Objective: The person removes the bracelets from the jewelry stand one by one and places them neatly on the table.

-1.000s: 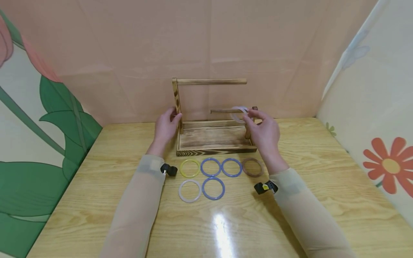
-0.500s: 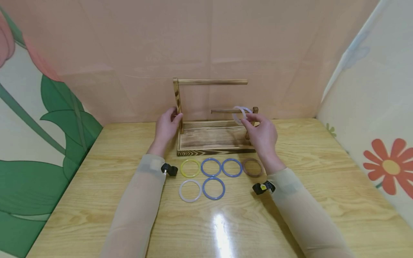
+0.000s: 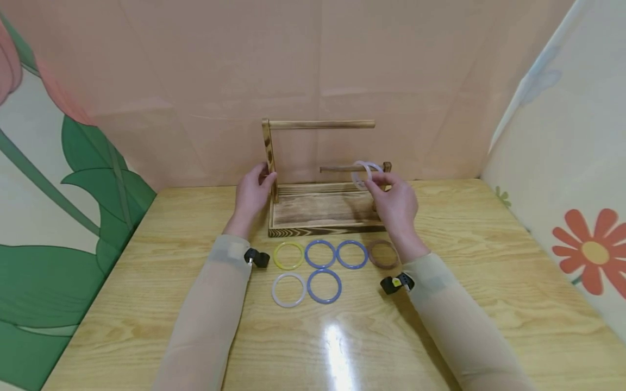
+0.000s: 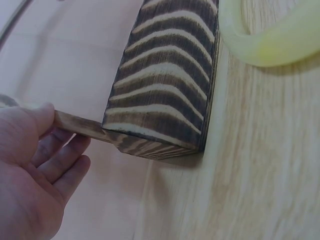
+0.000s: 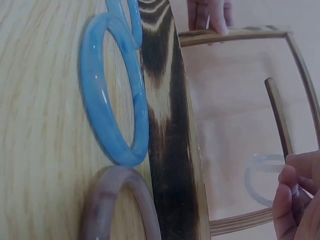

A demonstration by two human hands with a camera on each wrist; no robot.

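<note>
No legible text, labels, brands or numbers anywhere.

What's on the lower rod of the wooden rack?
One clear bangle hangs on the lower rod, pinched by the right hand. That hand covers the bangle's lower edge.

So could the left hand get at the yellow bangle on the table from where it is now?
Probably yes. The left hand grips the rack's tall post, and the yellow bangle lies flat in front of the rack base with nothing over it; the hand would have to let go first.
</note>
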